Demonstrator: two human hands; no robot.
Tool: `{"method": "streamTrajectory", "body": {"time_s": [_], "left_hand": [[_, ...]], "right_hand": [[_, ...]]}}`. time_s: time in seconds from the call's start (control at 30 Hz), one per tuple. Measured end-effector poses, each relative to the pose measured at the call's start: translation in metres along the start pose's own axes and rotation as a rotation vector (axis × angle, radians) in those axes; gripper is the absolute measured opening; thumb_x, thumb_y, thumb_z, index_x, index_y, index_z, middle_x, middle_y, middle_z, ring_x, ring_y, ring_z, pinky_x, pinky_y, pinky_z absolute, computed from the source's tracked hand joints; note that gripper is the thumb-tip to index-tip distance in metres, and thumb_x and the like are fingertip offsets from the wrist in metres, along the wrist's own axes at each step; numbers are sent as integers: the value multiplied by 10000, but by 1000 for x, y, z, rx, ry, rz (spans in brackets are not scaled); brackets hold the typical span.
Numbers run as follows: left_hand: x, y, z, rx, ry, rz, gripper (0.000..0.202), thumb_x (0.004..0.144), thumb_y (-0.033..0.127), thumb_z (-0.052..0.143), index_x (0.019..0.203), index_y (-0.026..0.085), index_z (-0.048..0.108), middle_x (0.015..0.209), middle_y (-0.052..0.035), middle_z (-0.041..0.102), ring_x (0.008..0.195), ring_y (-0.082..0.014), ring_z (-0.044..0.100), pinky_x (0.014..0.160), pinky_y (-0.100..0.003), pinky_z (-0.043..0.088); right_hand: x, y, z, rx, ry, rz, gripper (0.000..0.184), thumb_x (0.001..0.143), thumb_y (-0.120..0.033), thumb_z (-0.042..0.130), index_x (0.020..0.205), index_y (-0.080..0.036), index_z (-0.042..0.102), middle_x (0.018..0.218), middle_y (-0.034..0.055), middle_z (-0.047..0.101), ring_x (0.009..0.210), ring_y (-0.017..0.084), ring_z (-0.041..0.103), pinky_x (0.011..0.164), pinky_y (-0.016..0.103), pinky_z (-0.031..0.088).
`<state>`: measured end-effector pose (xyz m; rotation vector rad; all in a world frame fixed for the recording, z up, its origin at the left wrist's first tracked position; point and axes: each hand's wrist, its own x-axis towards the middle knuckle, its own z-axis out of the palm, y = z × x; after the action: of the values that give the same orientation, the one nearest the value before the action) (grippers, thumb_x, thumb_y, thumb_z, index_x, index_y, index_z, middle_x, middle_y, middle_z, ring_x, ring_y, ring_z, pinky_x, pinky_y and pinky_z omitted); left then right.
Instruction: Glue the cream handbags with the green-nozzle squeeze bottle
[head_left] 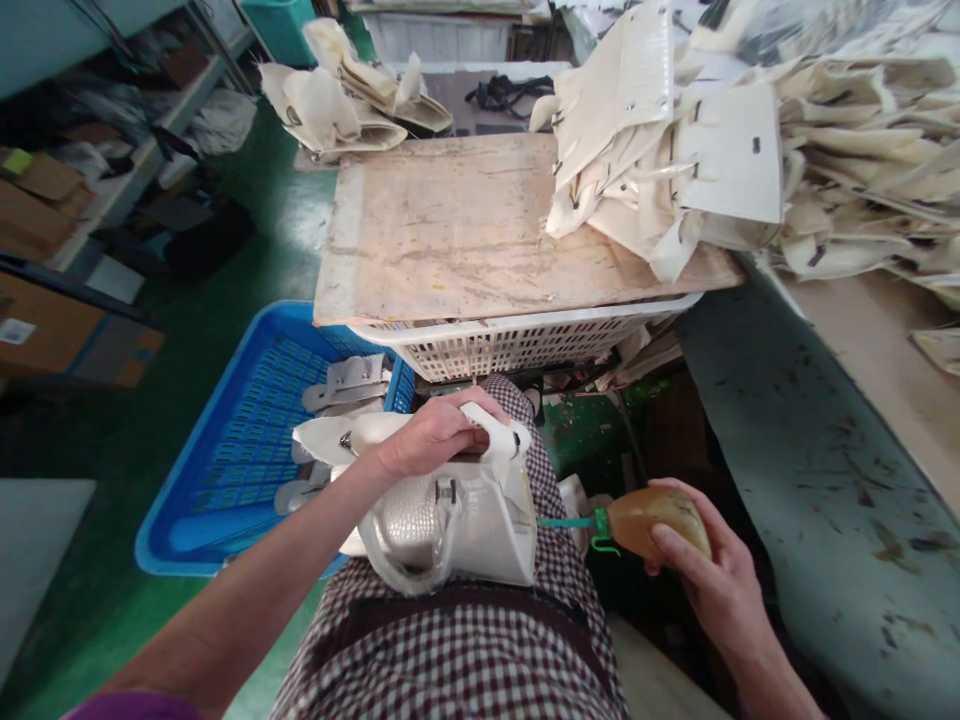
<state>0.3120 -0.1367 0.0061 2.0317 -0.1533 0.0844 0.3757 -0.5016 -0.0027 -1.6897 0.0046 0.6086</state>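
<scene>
A white crocodile-textured handbag (480, 520) lies across my lap on a checked apron (450, 650). My left hand (442, 430) is closed over its upper part, gripping near a white strap; the fingertips are partly hidden behind the material. One looped handle hangs down the bag's near side. To the right, my right hand (705, 550) holds a squeeze bottle (649, 520) of amber-brown liquid, tipped sideways. Its thin green nozzle points left, with the tip close to the bag's right side edge; whether they touch I cannot tell.
A blue basket (217, 450) with white pieces stands at left. Ahead, a worn board (442, 230) rests on a white plastic basket (517, 345), carrying cream bag parts (630, 130). More bag pieces (870, 160) are heaped on the right-hand table (847, 330). Cardboard boxes (67, 320) sit far left.
</scene>
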Motion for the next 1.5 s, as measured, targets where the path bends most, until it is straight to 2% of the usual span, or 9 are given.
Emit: {"method": "streamTrajectory", "body": {"time_s": [0.2, 0.33, 0.57, 0.73, 1.03, 1.23, 1.37, 1.5], "left_hand": [[1, 7, 1, 34, -29, -18, 209, 899, 125, 568, 1014, 175, 736, 1095, -60, 709, 1013, -164, 673, 934, -299, 529], [5, 7, 4, 63, -61, -16, 199, 892, 124, 577, 986, 174, 746, 1109, -63, 709, 1016, -170, 670, 937, -303, 526], [7, 0, 5, 29, -67, -30, 173, 898, 153, 602, 991, 178, 745, 1084, -57, 712, 985, -162, 679, 914, -282, 528], [8, 0, 4, 52, -87, -10, 174, 907, 141, 586, 961, 168, 750, 1126, -70, 703, 1007, -164, 668, 920, -277, 521], [10, -1, 7, 81, -94, 16, 201, 894, 114, 579, 984, 178, 747, 1100, -61, 705, 1004, -167, 668, 915, -287, 524], [8, 1, 4, 24, -72, -8, 185, 887, 132, 587, 982, 175, 739, 1076, -56, 704, 993, -166, 674, 904, -281, 531], [4, 2, 2, 16, -50, -32, 192, 892, 142, 582, 1006, 176, 734, 1086, -54, 696, 993, -163, 670, 915, -286, 533], [6, 2, 3, 34, -59, -33, 192, 897, 150, 576, 997, 172, 739, 1087, -55, 696, 986, -161, 670, 914, -282, 529]], "right_hand": [[7, -9, 16, -60, 73, -115, 509, 746, -421, 836, 1198, -291, 642, 997, 23, 650, 742, 216, 619, 526, 280, 570], [17, -15, 24, -81, 46, -196, 503, 765, -391, 834, 1213, -308, 619, 1066, 26, 647, 864, 241, 635, 634, 302, 577], [27, -18, 35, -144, 39, -284, 520, 761, -402, 837, 1209, -286, 600, 1083, 41, 634, 922, 257, 637, 695, 334, 569], [27, -18, 31, -216, 32, -295, 530, 756, -435, 828, 1211, -280, 604, 1096, 54, 637, 915, 274, 638, 699, 357, 572], [19, -25, 23, -339, -79, -284, 465, 769, -440, 817, 1165, -280, 633, 1024, 36, 678, 873, 249, 650, 743, 330, 564], [17, -22, 14, -256, -139, -111, 481, 770, -457, 812, 1177, -291, 618, 945, 20, 671, 703, 212, 623, 514, 281, 542], [14, -17, 12, -170, -58, -73, 478, 773, -465, 807, 1173, -279, 623, 948, 21, 653, 655, 196, 603, 475, 278, 540], [14, -14, 21, -115, 20, -160, 522, 765, -427, 827, 1214, -282, 604, 1057, 41, 638, 827, 241, 635, 587, 300, 574]]}}
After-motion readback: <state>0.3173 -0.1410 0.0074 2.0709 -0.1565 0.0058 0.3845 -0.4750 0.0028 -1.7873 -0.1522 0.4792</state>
